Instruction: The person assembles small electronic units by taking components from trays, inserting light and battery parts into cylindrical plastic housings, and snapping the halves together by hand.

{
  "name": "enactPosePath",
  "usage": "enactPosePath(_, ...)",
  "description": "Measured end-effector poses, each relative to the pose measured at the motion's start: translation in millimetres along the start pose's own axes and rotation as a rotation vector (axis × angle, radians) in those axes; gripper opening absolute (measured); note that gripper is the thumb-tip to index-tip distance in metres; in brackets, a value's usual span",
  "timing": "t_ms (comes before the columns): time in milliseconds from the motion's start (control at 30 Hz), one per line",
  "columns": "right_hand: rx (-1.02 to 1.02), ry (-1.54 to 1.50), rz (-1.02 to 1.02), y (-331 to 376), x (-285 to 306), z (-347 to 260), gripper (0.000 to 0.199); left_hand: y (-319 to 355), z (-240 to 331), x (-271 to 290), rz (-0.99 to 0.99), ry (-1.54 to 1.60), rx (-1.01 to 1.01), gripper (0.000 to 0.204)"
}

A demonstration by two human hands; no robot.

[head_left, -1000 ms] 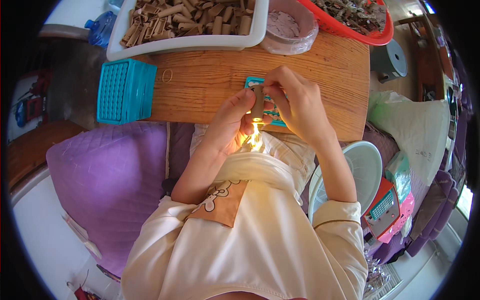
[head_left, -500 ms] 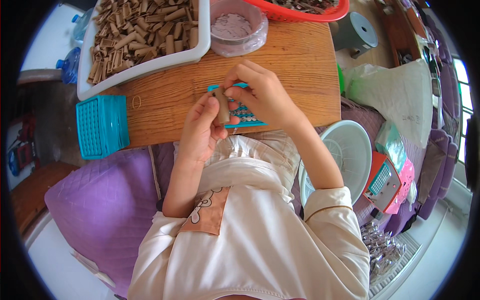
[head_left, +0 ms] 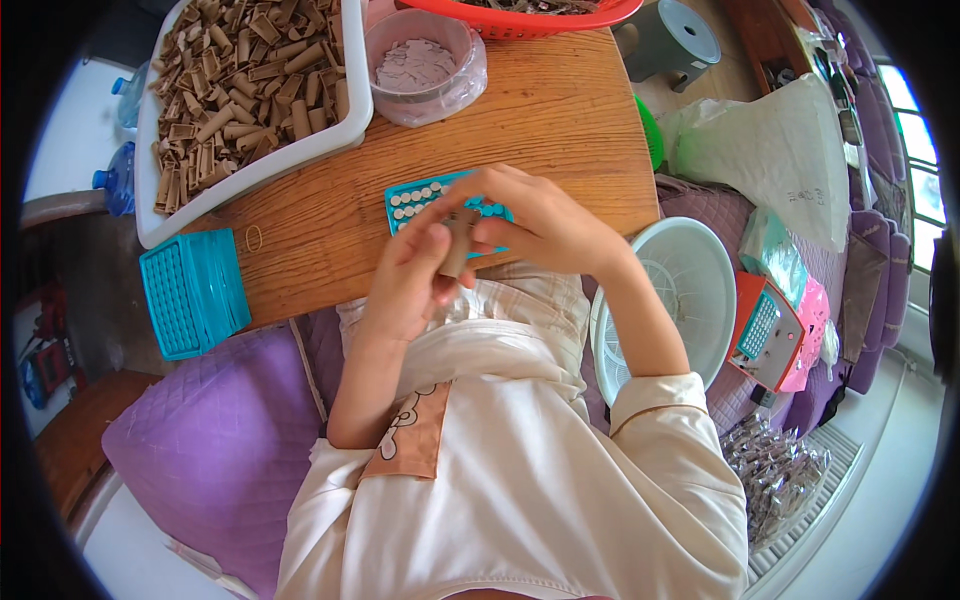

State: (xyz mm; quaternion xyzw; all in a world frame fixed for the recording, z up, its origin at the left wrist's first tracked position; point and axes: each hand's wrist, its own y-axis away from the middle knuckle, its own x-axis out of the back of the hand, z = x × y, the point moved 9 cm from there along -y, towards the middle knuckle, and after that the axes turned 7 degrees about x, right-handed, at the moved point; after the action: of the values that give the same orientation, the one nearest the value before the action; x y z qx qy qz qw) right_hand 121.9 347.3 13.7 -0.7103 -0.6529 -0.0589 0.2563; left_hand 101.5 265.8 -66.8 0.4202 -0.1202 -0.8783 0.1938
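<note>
My left hand [head_left: 405, 278] is closed round a small brown half-tube plastic piece [head_left: 457, 252], thumb on top. The piece is tilted, its lower end sticking out below the thumb. From the right, my right hand [head_left: 540, 222] arches over its upper end, thumb and fingers closed on it. Any tiny part between those fingertips is hidden. Beneath both hands, at the table's near edge, lies a teal tray [head_left: 392, 222] with rows of small white round pieces [head_left: 415, 197]. My hands cover much of that tray.
A white bin [head_left: 357, 110] of brown pieces stands on the wooden table [head_left: 560, 110], beside a bagged tub [head_left: 450, 92] of pale flakes. A red basket [head_left: 560, 22] sits at the back. Stacked teal trays [head_left: 195, 293] stand left; a pale basket [head_left: 665, 300] is at my right.
The view has shifted, so the table's things sit elsewhere in the picture. My right hand has come down over the brown piece's upper end. More of the tray's white pieces show.
</note>
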Motion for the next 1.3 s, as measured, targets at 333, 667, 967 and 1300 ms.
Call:
enactPosePath(333,-0.791,0.448,-0.147,205.2,120.8,-9.6,0.03,40.1,107.5,56.1,0.419,-0.231,-0.49,0.035)
enactPosePath(667,-0.39,0.508,0.905,166.0,171.7,-0.1,0.021,-24.0,226.7,71.0,0.566,-1.39,-0.41,0.038)
enactPosePath(967,-0.137,-0.326,0.979,63.7,182.2,53.0,0.023,-90.7,282.3,72.1,0.821,-1.643,-0.017,0.034)
enactPosePath(1300,-0.19,0.197,0.731,-56.2,196.7,96.8,0.02,-165.0,280.2,84.2,0.97,-1.767,-0.213,0.029)
